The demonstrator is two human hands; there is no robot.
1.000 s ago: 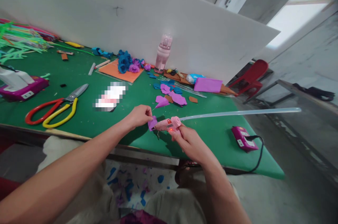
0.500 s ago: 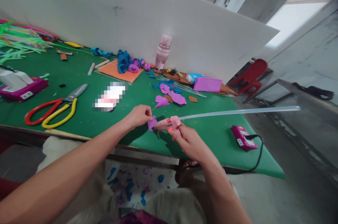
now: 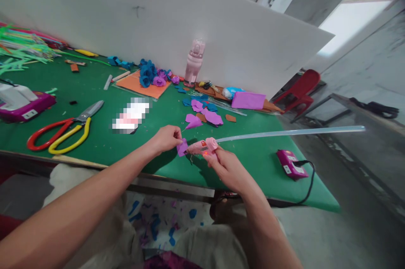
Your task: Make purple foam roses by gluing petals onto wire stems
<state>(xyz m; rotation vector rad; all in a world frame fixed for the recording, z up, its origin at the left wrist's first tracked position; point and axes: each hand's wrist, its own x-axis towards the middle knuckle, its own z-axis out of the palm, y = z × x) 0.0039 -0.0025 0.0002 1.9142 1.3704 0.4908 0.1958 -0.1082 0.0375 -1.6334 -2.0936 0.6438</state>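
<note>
Between the fingertips of my left hand (image 3: 168,139) is a small purple paper piece (image 3: 182,148), held above the table's front part. My right hand (image 3: 226,167) is wrapped round a pink glue gun (image 3: 202,147), whose nozzle points left at the paper's edge. Whether the tip touches the paper I cannot tell. A long clear glue stick (image 3: 291,132) sticks out of the gun's back to the right. Just beyond my hands lie purple paper petals (image 3: 212,117) and a folded purple piece (image 3: 193,121), with blue and brown scraps among them.
On the green table (image 3: 152,110) lie red-and-yellow-handled scissors (image 3: 71,129) at left. Blue paper flowers (image 3: 147,73) rest on an orange sheet (image 3: 134,85). A pink bottle (image 3: 194,63) stands by the white panel. A purple power strip (image 3: 291,164) with a cord is at right.
The glue gun has shifted very slightly right, its nozzle a little farther from the middle of the purple paper. My left hand has hardly moved.
</note>
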